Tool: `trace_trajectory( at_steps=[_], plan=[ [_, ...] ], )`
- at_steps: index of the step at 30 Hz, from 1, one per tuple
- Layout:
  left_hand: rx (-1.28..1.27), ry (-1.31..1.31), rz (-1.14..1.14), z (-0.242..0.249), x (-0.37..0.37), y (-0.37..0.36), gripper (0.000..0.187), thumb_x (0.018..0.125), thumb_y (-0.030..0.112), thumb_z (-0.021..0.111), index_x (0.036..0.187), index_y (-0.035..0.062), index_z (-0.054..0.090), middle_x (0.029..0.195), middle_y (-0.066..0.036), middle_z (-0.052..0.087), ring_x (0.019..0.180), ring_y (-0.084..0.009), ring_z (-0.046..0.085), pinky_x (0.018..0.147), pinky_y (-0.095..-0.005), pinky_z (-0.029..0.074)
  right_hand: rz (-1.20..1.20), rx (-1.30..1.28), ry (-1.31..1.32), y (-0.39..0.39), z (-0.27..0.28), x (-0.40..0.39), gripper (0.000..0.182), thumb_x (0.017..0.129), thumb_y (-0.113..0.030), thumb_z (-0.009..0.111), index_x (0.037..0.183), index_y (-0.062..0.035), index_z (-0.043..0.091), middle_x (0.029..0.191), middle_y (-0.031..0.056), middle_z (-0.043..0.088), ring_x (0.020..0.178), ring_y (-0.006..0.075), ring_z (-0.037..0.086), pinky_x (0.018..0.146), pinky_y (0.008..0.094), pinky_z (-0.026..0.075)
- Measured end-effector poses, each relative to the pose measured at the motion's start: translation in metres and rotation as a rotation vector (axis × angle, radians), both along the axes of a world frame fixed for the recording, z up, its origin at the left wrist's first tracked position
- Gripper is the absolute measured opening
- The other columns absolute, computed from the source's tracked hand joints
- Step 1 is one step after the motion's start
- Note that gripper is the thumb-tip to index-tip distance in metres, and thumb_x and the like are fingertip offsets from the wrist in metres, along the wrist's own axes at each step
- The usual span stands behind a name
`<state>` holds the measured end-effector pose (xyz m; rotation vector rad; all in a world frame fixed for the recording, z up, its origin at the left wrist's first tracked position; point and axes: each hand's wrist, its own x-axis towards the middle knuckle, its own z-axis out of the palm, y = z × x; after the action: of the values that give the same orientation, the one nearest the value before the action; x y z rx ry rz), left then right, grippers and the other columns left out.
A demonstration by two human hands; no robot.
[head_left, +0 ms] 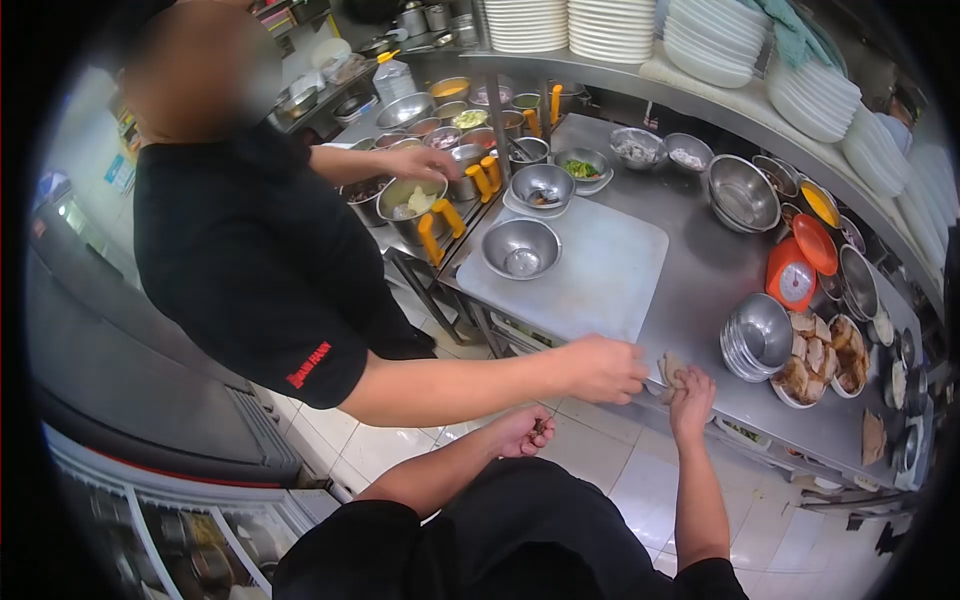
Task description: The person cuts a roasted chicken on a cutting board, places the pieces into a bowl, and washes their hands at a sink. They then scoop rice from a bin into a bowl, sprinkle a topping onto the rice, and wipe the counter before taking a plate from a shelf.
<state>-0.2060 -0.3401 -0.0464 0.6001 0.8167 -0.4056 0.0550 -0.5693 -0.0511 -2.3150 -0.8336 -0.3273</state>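
Observation:
My right hand (692,402) grips a folded beige cloth (672,366) at the front edge of the steel counter (690,290). My left hand (526,432) is held palm up in front of my body, its fingers curled over something small and brownish that I cannot make out. A co-worker's hand (610,370) reaches across from the left, close to the cloth, with its fingers bent. Beyond that arm lies a white cutting board (620,250) with a steel bowl (522,249) on it.
The co-worker (240,270) stands close on my left, one hand over a pot with orange handles (411,203). To the right are stacked steel bowls (757,335), sliced meat (808,355) and an orange scale (793,275). White plates (612,30) line the shelf above.

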Motion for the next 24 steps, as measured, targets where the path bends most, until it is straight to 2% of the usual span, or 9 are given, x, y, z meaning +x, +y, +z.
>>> trace_trajectory(
  at_steps=[6, 7, 9, 12, 15, 18, 21, 23, 24],
  plan=[
    [0.051, 0.175, -0.026, -0.067, -0.084, 0.031, 0.028, 0.099, 0.029, 0.041, 0.082, 0.0121, 0.054, 0.063, 0.0, 0.051, 0.047, -0.0082, 0.042, 0.037, -0.0223, 0.029, -0.099, -0.031, 0.181, 0.005, -0.022, 0.018, 0.033, 0.075, -0.004, 0.058, 0.106, -0.0045, 0.07, 0.131, 0.0192, 0.056, 0.121, 0.0391, 0.05, 0.106, 0.0468, 0.037],
    [0.147, 0.277, -0.054, -0.059, -0.102, 0.035, 0.027, 0.097, 0.026, 0.039, 0.079, 0.0109, 0.053, 0.061, -0.001, 0.05, 0.047, -0.0095, 0.043, 0.037, -0.0232, 0.03, -0.082, -0.009, 0.203, 0.016, -0.013, 0.025, 0.053, 0.076, -0.007, 0.059, 0.129, -0.0044, 0.057, 0.137, 0.0218, 0.051, 0.127, 0.0421, 0.045, 0.11, 0.0457, 0.034],
    [0.161, 0.333, -0.057, -0.063, -0.148, 0.046, 0.025, 0.093, 0.023, 0.04, 0.076, 0.0095, 0.053, 0.06, -0.001, 0.05, 0.047, -0.0103, 0.044, 0.037, -0.0249, 0.032, 0.013, 0.173, 0.142, 0.041, -0.006, 0.026, 0.074, 0.079, -0.01, 0.06, 0.147, -0.0015, 0.033, 0.143, 0.0258, 0.044, 0.133, 0.0442, 0.04, 0.113, 0.0444, 0.031],
    [0.178, 0.491, -0.021, -0.086, -0.229, 0.072, 0.022, 0.09, 0.019, 0.041, 0.074, 0.0085, 0.053, 0.061, -0.003, 0.052, 0.047, -0.011, 0.044, 0.038, -0.0262, 0.032, -0.023, 0.169, 0.338, 0.032, 0.038, -0.005, 0.086, 0.08, -0.011, 0.061, 0.152, 0.0017, 0.015, 0.146, 0.0284, 0.039, 0.135, 0.0443, 0.038, 0.113, 0.043, 0.031],
    [0.133, 0.544, -0.006, -0.096, -0.321, 0.098, 0.023, 0.089, 0.016, 0.04, 0.07, 0.0088, 0.052, 0.061, -0.004, 0.052, 0.048, -0.0121, 0.045, 0.039, -0.025, 0.029, -0.021, 0.209, 0.055, -0.018, 0.004, -0.044, 0.078, 0.077, -0.007, 0.065, 0.147, 0.0039, 0.03, 0.146, 0.0264, 0.039, 0.133, 0.0393, 0.042, 0.111, 0.0437, 0.034],
    [0.049, 0.565, 0.206, -0.127, -0.435, 0.126, 0.023, 0.088, 0.015, 0.039, 0.069, 0.0099, 0.05, 0.059, -0.003, 0.051, 0.047, -0.0127, 0.044, 0.039, -0.0254, 0.028, -0.206, 0.063, 0.221, -0.051, -0.026, -0.108, 0.054, 0.081, -0.004, 0.061, 0.132, 0.0048, 0.047, 0.125, 0.0236, 0.054, 0.114, 0.0378, 0.055, 0.099, 0.043, 0.045],
    [0.174, 0.599, 0.364, -0.149, -0.533, 0.173, 0.024, 0.088, 0.015, 0.038, 0.068, 0.01, 0.05, 0.058, -0.003, 0.051, 0.043, -0.0132, 0.043, 0.037, -0.0259, 0.027, -0.164, -0.624, 0.42, -0.081, -0.127, -0.14, 0.041, 0.088, -0.023, 0.061, 0.121, 0.0021, 0.058, 0.108, 0.024, 0.065, 0.103, 0.0366, 0.063, 0.091, 0.0454, 0.05],
    [0.247, 0.458, 0.57, -0.195, -0.614, 0.217, 0.017, 0.084, 0.01, 0.038, 0.07, 0.0088, 0.049, 0.053, -0.002, 0.044, 0.042, -0.0144, 0.038, 0.037, -0.0292, 0.026, 0.22, -1.348, 0.79, -0.074, -0.196, -0.147, 0.072, 0.086, -0.056, 0.061, 0.127, 0.0032, 0.057, 0.124, 0.0193, 0.064, 0.116, 0.032, 0.061, 0.1, 0.044, 0.046],
    [0.239, 0.458, 0.694, -0.181, -0.631, 0.231, 0.02, 0.087, 0.014, 0.037, 0.073, 0.008, 0.05, 0.054, -0.003, 0.046, 0.042, -0.0139, 0.039, 0.036, -0.0275, 0.027, 0.038, -1.577, 1.119, -0.014, -0.138, -0.191, 0.077, 0.084, -0.059, 0.063, 0.131, 0.0019, 0.056, 0.125, 0.0173, 0.064, 0.11, 0.0287, 0.065, 0.097, 0.0453, 0.047]
  ],
)
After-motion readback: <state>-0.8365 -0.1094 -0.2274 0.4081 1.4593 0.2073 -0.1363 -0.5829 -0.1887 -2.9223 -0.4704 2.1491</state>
